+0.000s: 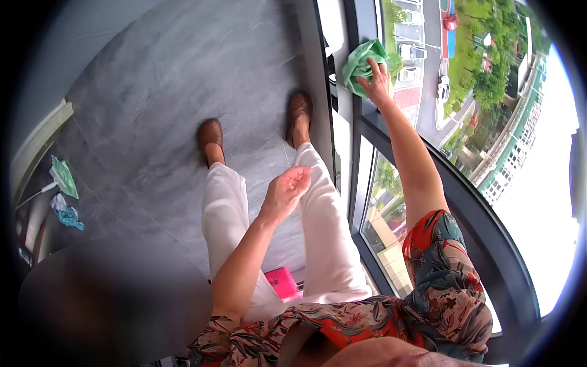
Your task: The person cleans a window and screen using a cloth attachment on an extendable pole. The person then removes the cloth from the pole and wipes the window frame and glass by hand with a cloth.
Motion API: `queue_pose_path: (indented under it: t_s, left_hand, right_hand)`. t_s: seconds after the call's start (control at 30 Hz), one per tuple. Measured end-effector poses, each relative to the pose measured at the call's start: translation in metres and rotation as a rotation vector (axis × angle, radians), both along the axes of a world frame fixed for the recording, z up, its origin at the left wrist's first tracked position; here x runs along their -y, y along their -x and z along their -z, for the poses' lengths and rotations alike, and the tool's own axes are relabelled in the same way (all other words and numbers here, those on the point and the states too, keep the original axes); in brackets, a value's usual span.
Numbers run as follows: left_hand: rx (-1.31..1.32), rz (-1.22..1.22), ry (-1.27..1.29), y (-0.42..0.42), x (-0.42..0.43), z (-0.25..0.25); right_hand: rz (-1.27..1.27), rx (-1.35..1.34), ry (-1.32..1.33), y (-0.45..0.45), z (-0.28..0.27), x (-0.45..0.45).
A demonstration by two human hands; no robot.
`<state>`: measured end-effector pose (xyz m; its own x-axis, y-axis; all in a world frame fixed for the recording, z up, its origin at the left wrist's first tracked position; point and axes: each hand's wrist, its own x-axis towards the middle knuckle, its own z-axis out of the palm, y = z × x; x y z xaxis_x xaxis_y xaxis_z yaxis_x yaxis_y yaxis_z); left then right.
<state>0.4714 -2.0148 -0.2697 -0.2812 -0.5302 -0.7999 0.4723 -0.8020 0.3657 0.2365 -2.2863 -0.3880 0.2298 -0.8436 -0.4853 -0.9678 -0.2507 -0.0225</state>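
Observation:
My right hand (378, 87) reaches out to the window and presses a crumpled green cloth (359, 66) against the dark window frame (367, 122), beside the glass. Its fingers lie over the cloth and grip it. My left hand (286, 194) hangs in front of my white trousers with its fingers curled in, and nothing shows in it. That hand touches neither the window nor the cloth.
Grey tiles (153, 92) make up the floor under my brown shoes. At the left lie a flat mop with a green pad (64, 177) and a blue cloth (68, 218). A bright pink object (282, 283) stands behind my legs. Outside, far below, are parked cars and trees.

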Motion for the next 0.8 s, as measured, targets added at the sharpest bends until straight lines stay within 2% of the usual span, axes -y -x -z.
queue_pose_path:
  t_s: [0.03,0.1,0.13,0.23,0.4,0.53,0.6,0.7,0.8]
  left_hand:
    - [-0.045,-0.036,-0.007,0.003,0.004,0.002]
    - [-0.150,-0.116,-0.010,0.010,0.018,0.004]
    - [-0.248,-0.210,-0.056,0.013,0.027,0.001]
    - [-0.274,-0.265,-0.025,0.024,0.051,0.000]
    - [-0.224,-0.278,0.029,0.025,0.081,0.010]
    - [-0.244,-0.366,-0.044,0.019,0.095,0.011]
    - [-0.251,-0.394,-0.078,0.014,0.102,0.012]
    - [-0.241,-0.462,-0.079,0.010,0.112,0.011]
    - [-0.219,-0.472,-0.091,0.013,0.115,0.009]
  right_hand:
    - [0.019,-0.053,-0.067,-0.013,0.008,0.003]
    - [0.015,-0.139,0.166,-0.022,0.036,-0.013]
    - [0.012,-0.086,0.152,-0.019,0.037,-0.021]
    - [-0.113,-0.041,0.177,-0.003,0.053,-0.012]
    - [-0.144,-0.007,0.254,-0.071,0.073,0.096]
    - [-0.313,0.113,0.510,-0.135,0.094,0.211]
    - [-0.189,-0.133,0.396,-0.162,0.099,0.248]
    - [-0.219,-0.102,0.317,-0.205,0.086,0.311]
    - [-0.300,-0.162,0.363,-0.227,0.082,0.341]
